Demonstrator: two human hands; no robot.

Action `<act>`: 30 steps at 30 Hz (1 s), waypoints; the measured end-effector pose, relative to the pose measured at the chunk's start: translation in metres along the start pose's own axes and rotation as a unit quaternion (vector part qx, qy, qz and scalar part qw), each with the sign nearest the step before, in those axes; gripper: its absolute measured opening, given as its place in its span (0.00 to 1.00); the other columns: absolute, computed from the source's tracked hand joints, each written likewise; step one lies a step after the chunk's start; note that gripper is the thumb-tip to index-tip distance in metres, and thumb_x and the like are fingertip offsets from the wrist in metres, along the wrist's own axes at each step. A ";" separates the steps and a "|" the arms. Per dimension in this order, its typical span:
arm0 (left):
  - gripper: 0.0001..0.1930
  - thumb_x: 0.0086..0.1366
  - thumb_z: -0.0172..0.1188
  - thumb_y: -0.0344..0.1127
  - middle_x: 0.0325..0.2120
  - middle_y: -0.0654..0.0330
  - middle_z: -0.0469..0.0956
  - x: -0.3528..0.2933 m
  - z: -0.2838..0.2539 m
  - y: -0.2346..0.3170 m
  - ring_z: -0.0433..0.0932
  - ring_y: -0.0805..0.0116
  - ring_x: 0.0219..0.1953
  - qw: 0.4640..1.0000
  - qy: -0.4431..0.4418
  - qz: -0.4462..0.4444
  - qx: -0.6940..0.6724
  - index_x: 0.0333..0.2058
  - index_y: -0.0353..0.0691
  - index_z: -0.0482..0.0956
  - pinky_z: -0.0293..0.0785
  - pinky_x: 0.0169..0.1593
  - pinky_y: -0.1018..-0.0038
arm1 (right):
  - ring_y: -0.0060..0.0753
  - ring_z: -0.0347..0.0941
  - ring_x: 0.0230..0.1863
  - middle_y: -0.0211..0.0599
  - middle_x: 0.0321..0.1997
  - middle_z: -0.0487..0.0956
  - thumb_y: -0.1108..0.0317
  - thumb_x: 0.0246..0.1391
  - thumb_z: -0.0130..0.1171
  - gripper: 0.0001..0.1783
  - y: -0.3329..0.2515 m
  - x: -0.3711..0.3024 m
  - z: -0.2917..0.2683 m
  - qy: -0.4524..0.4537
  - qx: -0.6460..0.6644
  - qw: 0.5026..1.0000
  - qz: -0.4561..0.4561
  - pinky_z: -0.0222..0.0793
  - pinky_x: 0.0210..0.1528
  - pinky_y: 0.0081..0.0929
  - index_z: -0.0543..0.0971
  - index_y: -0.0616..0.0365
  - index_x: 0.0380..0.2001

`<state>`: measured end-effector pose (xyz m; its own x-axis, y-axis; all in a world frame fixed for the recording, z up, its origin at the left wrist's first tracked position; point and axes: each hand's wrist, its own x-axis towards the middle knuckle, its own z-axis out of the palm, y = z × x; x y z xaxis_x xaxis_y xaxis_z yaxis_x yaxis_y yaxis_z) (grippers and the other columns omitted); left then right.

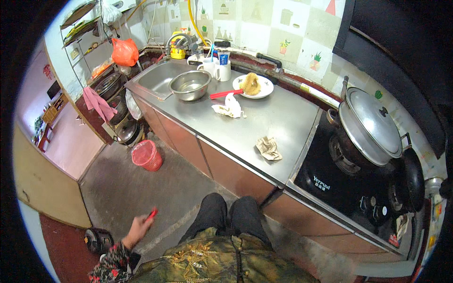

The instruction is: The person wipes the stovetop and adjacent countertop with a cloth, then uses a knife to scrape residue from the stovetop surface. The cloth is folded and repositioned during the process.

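Note:
My left hand [138, 231] is low at the left, away from the counter and above the floor. Its fingers are closed on a small red object [152, 215], whose kind I cannot make out. My right hand is out of view. On the steel counter [222, 134], a white plate [265, 91] carries a shaggy yellow-brown lump [250, 84]. Beside the plate lies a long red object [225, 94], partly under a crumpled white cloth or paper [230, 107]. A crumpled beige piece of cloth or paper [269, 148] rests nearer the counter's front edge.
A metal bowl [190, 89] stands by the sink [155, 81], with white mugs [222, 72] behind. At the right, a big lidded pot [370, 125] and a black pan [410, 181] sit on the gas stove [325, 165]. A red basket [146, 155] stands on the floor.

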<state>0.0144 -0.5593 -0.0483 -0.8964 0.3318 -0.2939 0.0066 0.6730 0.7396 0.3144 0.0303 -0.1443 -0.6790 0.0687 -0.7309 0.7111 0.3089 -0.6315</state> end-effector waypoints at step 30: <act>0.14 0.63 0.62 0.34 0.29 0.68 0.76 0.104 0.053 0.277 0.70 0.83 0.31 0.941 -0.049 0.301 -0.150 0.44 0.32 0.78 0.69 0.34 0.82 | 0.50 0.70 0.60 0.49 0.60 0.73 0.72 0.53 0.57 0.21 -0.383 0.082 -0.094 0.458 -0.192 0.732 -0.467 0.61 0.64 0.36 0.77 0.57 0.52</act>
<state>-0.0538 -0.3035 0.0937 -0.7252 0.6622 0.1886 0.3613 0.1328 0.9230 -0.0309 0.0064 0.0620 -0.7982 0.2109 0.5642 -0.1244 0.8587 -0.4971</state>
